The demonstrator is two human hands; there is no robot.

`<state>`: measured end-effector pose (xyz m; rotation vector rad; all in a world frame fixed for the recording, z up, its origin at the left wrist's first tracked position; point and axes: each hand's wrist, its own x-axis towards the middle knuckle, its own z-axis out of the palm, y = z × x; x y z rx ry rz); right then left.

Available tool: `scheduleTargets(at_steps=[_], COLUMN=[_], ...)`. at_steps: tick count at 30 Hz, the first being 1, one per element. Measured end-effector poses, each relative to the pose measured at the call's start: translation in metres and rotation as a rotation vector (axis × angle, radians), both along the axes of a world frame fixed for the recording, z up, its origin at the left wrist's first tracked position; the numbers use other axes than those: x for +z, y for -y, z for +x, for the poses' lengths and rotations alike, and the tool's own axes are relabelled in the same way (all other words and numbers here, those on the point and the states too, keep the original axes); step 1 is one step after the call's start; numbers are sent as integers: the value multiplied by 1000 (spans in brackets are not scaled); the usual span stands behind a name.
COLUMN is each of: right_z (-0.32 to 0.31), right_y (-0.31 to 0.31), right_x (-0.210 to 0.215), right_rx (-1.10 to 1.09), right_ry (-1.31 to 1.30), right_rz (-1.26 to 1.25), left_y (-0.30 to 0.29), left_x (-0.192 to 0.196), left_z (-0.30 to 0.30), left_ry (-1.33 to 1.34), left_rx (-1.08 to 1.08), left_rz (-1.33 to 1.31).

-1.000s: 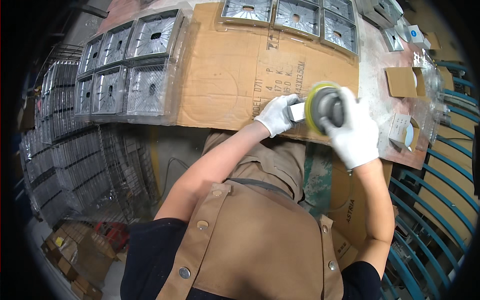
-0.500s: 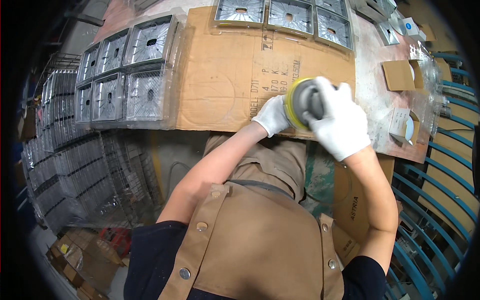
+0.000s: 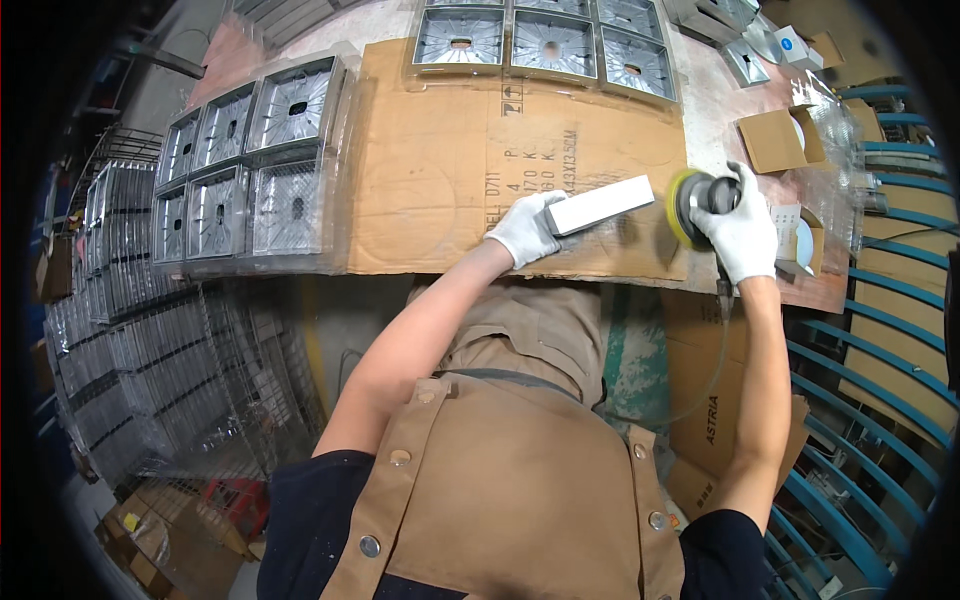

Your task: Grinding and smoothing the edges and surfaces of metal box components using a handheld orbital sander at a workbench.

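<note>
My left hand [image 3: 527,230], in a white glove, grips one end of a square metal housing [image 3: 603,207]. The housing is tilted up above the cardboard sheet [image 3: 420,190], so a bright, smooth side wall shows. To its right, my gloved right hand [image 3: 748,235] is wrapped round a disc sander [image 3: 713,196] with a dark body and a yellow-green pad. The pad stands on edge, facing the housing, with a gap between them. A thin hose or cord [image 3: 722,345] hangs from the sander.
Similar metal housings sit in a clear plastic tray at the left [image 3: 292,110] and another at the far edge [image 3: 552,45]. Small open cardboard boxes [image 3: 775,143] stand at the right. Stacked trays [image 3: 150,350] rise at the left; blue curved rails [image 3: 890,330] run along the right.
The sander has come away from the housing and moved right in my right hand. My left hand has shifted slightly left, and the housing's side now shows.
</note>
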<state>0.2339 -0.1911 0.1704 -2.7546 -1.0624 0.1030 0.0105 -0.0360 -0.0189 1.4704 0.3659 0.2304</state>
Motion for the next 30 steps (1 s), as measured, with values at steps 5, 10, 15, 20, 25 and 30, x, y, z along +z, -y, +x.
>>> scheduleTargets(at_steps=[5, 10, 15, 20, 25, 30], right_z=[-17, -45, -62, -63, -63, -64], right_y=[39, 37, 22, 20, 31, 34], right_x=[2, 15, 23, 23, 20, 26], right_rx=[-21, 72, 163, 155, 201, 133], right_ry=[-43, -85, -91, -117, -57, -125], right_rz=[132, 135, 43, 56, 164, 81], left_y=[-9, -5, -6, -19, -28, -20], left_x=[39, 25, 25, 22, 44, 83], left_z=[-3, -2, 0, -4, -4, -5], left_ry=[-123, -98, -102, -40, -71, -134], left_rx=[-14, 52, 25, -99, -85, 35], left_rz=[255, 262, 242, -114, 239, 630])
